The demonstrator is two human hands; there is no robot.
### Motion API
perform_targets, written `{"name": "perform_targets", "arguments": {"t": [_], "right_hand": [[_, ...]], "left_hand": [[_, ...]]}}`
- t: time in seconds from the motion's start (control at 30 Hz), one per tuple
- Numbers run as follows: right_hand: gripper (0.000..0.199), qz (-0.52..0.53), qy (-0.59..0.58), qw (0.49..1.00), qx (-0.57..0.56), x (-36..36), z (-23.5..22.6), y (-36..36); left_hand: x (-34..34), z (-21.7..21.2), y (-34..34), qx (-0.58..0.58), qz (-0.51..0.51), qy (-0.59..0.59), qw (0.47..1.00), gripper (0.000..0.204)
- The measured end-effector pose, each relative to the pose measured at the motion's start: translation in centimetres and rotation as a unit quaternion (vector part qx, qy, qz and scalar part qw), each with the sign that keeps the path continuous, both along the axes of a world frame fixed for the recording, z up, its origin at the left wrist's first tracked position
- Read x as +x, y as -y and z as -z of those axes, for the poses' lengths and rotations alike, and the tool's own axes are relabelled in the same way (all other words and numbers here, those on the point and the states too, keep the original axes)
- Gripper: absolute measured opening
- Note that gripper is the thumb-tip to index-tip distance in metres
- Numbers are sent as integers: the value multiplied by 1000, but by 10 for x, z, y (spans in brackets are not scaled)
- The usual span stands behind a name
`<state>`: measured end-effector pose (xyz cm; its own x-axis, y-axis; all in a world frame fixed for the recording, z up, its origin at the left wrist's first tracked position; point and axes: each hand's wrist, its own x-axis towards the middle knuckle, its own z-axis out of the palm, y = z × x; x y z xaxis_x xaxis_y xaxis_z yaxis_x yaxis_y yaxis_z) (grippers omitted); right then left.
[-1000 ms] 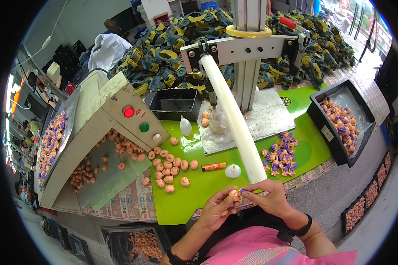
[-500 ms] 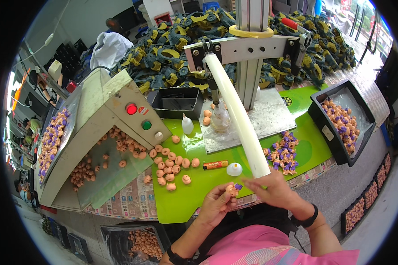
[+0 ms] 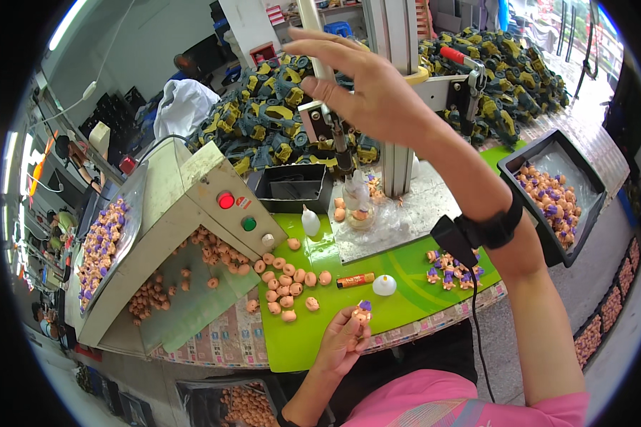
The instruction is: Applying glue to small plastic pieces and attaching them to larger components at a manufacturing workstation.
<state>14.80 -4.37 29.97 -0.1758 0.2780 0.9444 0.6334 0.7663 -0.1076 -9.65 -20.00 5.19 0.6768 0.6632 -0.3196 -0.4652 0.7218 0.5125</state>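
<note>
Between the fingers and thumb of my left hand (image 3: 343, 340) is a small peach-coloured toy figure with a purple part (image 3: 363, 312), held over the front edge of the green mat (image 3: 292, 349). My right hand (image 3: 377, 89) is raised high over the bench, fingers stretched out and thumb apart. It is beside the white lever handle (image 3: 308, 13) of a hand press, which points upward; whether it touches the handle, I cannot tell. Below the press rod (image 3: 343, 153), a clear holder (image 3: 361, 217) stands on the metal plate (image 3: 406, 231) with a peach-coloured piece in it.
Loose peach heads (image 3: 290, 279) lie left, by a beige machine (image 3: 185, 192) with red and green buttons. A marker-like orange tube (image 3: 355, 280), a white dropper bottle (image 3: 384, 285) and purple-and-peach figures (image 3: 452, 270) are on the mat. A black tray (image 3: 509, 171) of figures stands right; toy vehicles (image 3: 506, 85) pile behind.
The lever handle has swung from low in front to upright. My right hand has risen from near its lower end to high over the bench. My left hand still holds the figure.
</note>
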Motion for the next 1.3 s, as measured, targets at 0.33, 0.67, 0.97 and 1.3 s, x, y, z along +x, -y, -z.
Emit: {"name": "perform_targets", "arguments": {"t": [0.33, 0.67, 0.97, 1.3], "right_hand": [[12, 170, 62, 905, -385, 15, 130, 81], [21, 71, 14, 932, -356, 5, 240, 51], [20, 585, -78, 787, -179, 198, 189, 192], [29, 642, -16, 712, -285, 260, 188, 230]], "left_hand": [[-31, -3, -13, -13, -58, -28, 998, 19], [-9, -19, -26, 40, -36, -69, 996, 26], [-47, -20, -47, 73, -129, -142, 979, 27], [48, -51, -121, 175, -8, -249, 953, 28]]}}
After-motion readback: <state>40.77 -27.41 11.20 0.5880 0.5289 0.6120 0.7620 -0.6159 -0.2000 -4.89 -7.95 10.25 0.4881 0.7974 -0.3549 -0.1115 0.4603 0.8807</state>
